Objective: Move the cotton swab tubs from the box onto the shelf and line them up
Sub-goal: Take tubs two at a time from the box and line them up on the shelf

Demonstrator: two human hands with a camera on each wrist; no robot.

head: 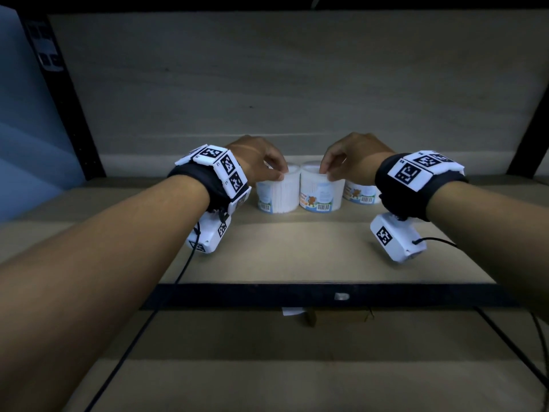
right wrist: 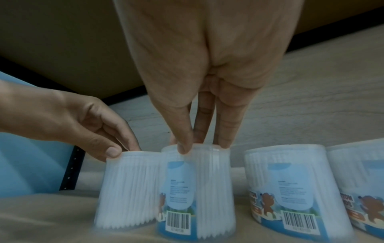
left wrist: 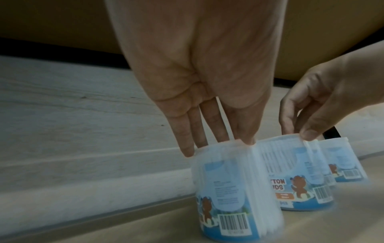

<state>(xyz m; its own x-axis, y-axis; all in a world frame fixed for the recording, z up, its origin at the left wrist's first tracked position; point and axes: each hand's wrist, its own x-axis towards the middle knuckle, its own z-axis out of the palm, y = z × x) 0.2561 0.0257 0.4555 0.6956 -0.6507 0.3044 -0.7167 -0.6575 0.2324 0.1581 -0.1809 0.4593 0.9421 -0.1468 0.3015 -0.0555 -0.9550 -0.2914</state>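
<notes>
Several clear cotton swab tubs with blue bear labels stand in a row at the back of the shelf (head: 297,251). My left hand (head: 279,172) pinches the top rim of the leftmost tub (head: 277,193) between thumb and fingers; the left wrist view shows that hand (left wrist: 218,146) on its tub (left wrist: 232,189). My right hand (head: 326,173) pinches the lid rim of the second tub (head: 319,193), which touches the first. The right wrist view has this hand (right wrist: 203,146) on its tub (right wrist: 197,189). A third tub (head: 361,193) stands right of them, partly behind my right wrist, and a fourth tub (right wrist: 363,189) beyond it.
A pale wood-grain back panel (head: 297,84) closes the shelf behind the tubs. Black uprights stand at the left (head: 68,99) and right (head: 525,138). The black front rail (head: 297,295) runs below my wrists, with bare brown board in front of the tubs. Cables hang from both wrist cameras.
</notes>
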